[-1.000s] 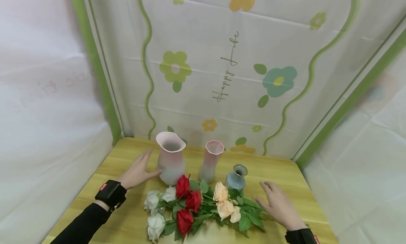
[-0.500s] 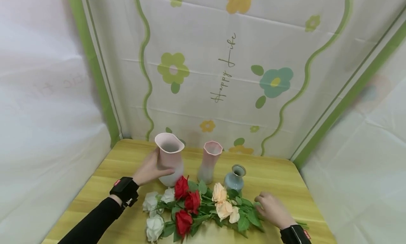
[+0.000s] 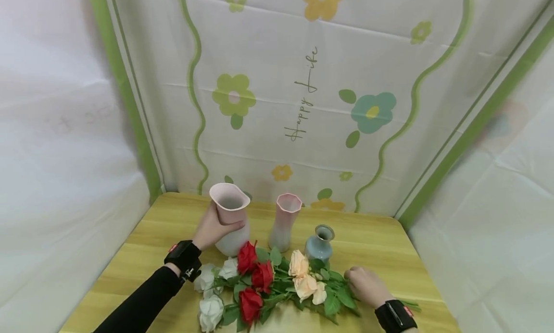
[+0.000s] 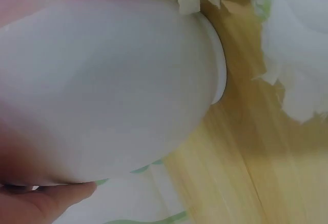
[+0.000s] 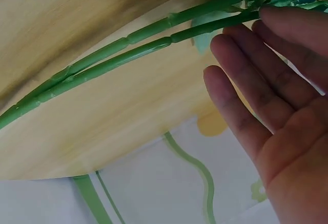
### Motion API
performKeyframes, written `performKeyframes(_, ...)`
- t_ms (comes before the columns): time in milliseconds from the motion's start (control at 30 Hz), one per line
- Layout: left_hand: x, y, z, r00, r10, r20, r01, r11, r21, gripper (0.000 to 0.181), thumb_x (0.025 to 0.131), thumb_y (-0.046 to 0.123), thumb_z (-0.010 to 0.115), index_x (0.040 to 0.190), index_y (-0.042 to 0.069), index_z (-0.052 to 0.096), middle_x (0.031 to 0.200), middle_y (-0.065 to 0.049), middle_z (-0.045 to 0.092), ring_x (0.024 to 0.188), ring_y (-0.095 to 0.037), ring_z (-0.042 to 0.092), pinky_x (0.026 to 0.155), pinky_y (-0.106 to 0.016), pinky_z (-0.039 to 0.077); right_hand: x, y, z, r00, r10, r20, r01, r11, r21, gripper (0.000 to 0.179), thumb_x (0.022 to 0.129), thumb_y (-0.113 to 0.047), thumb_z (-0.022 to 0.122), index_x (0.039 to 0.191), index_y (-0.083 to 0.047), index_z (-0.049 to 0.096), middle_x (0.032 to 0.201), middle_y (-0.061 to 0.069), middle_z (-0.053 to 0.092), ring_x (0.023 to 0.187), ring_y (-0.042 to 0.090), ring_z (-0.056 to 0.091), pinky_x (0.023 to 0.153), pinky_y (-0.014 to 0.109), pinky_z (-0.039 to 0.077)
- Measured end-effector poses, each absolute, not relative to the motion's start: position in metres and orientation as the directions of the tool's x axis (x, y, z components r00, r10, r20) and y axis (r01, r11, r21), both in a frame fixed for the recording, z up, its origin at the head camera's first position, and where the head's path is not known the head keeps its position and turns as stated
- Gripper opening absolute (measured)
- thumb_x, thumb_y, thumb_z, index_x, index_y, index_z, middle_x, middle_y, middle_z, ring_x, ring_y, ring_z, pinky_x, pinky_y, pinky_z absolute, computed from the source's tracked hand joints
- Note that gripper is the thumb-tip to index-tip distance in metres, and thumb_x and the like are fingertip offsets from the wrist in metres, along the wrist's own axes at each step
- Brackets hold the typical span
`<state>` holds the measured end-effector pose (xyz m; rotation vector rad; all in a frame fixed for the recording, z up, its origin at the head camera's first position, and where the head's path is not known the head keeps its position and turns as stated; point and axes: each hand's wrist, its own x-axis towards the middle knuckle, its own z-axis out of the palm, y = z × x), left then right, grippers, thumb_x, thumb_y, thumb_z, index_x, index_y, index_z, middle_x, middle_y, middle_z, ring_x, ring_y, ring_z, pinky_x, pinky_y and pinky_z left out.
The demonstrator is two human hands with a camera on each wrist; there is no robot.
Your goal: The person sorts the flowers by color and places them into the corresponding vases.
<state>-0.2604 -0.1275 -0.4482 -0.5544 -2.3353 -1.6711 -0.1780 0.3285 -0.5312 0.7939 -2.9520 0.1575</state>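
Note:
My left hand [image 3: 213,231] grips the large pink-and-white vase [image 3: 232,240] by its side, thumb across the front. In the left wrist view the pale vase body [image 4: 118,75] fills much of the frame, its foot at the right, with fingers [image 4: 72,196] along the lower side. At the right, my right hand [image 3: 368,287] pinches a green rose stem [image 5: 215,25] between thumb and forefinger, the other fingers lightly bent. Peach roses [image 3: 305,285] lie left of that hand. Red roses [image 3: 261,276] and white roses [image 3: 211,313] lie in front of the large vase.
A slim pink vase [image 3: 285,225] and a small blue vase [image 3: 319,249] stand upright to the right of the large one. The wooden table [image 3: 372,232] ends against a flower-printed cloth [image 3: 259,136], with white cloth walls on both sides.
My left hand has moved right and closed around the large vase, which stays in about the same place. My right hand has lowered to the stems, its fingers drawing together.

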Motion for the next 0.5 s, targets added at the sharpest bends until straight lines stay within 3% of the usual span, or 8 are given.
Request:
performKeyframes(267, -0.280, -0.130, -0.477, -0.910, 0.131, 0.394, 0.414, 0.349, 0.841, 0.087, 0.075, 0.027, 0.089, 0.143, 0.011, 0.037, 0.130, -0.012, 0.053, 0.116, -0.030, 0.055, 0.096, -0.053, 0.045, -0.182, 0.321, -0.536, -0.840, -0.534, 0.101, -0.542, 0.837, -0.082, 0.028, 0.081, 0.006, 0.066, 0.064, -0.016, 0.060, 0.064, -0.008, 0.051, 0.055, 0.005, 0.049, 0.045, 0.027, 0.039)
performKeyframes(500, -0.281, -0.133, -0.477, -0.910, 0.142, 0.390, 0.415, 0.346, 0.842, 0.091, 0.075, 0.031, 0.089, 0.144, 0.010, 0.034, 0.132, -0.013, 0.051, 0.118, -0.030, 0.053, 0.098, -0.053, 0.043, -0.186, 0.315, -0.534, -0.837, -0.535, 0.116, -0.541, 0.841, -0.026, 0.032, 0.078, 0.008, 0.068, 0.061, -0.017, 0.057, 0.062, -0.009, 0.050, 0.055, 0.009, 0.051, 0.044, 0.029, 0.040)
